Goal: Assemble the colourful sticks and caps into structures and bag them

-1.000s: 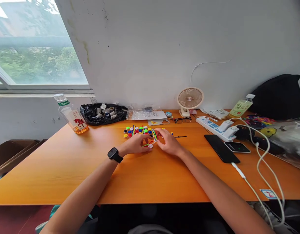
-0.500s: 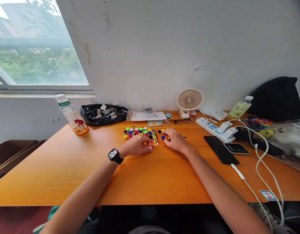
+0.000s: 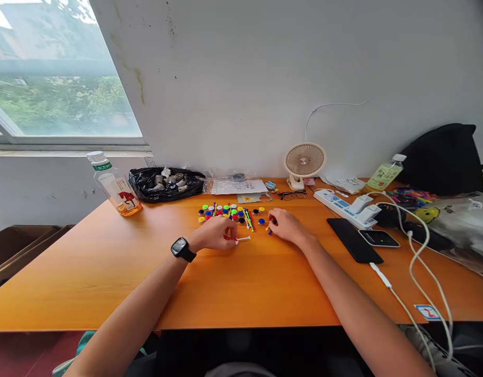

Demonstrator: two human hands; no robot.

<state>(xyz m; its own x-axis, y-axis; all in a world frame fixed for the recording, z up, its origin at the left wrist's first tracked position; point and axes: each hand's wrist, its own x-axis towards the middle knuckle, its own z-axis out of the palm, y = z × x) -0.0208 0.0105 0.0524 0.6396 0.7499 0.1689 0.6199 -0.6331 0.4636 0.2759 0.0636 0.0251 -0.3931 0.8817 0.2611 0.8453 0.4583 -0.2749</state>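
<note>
A cluster of small coloured round pieces (image 3: 221, 211) and thin coloured sticks (image 3: 248, 217) lies on the orange table (image 3: 241, 283) near its far middle. My left hand (image 3: 215, 233), with a black watch on the wrist, rests just in front of the cluster and pinches a white stick (image 3: 242, 239) with a red bit at its end. My right hand (image 3: 284, 225) lies to the right of the pieces, its fingertips closed on a small yellow and blue piece (image 3: 269, 229).
A drink bottle (image 3: 114, 184) and a black bag (image 3: 166, 184) stand at the back left. A small fan (image 3: 305, 162), glasses (image 3: 292, 194), a power strip (image 3: 347, 205), two phones (image 3: 354, 240), white cables (image 3: 418, 262) and a black backpack (image 3: 446, 157) fill the right.
My hands have moved apart. The right hand went right to the loose pieces and closed on a small one. The left hand drew the white stick out toward the table's near side.
</note>
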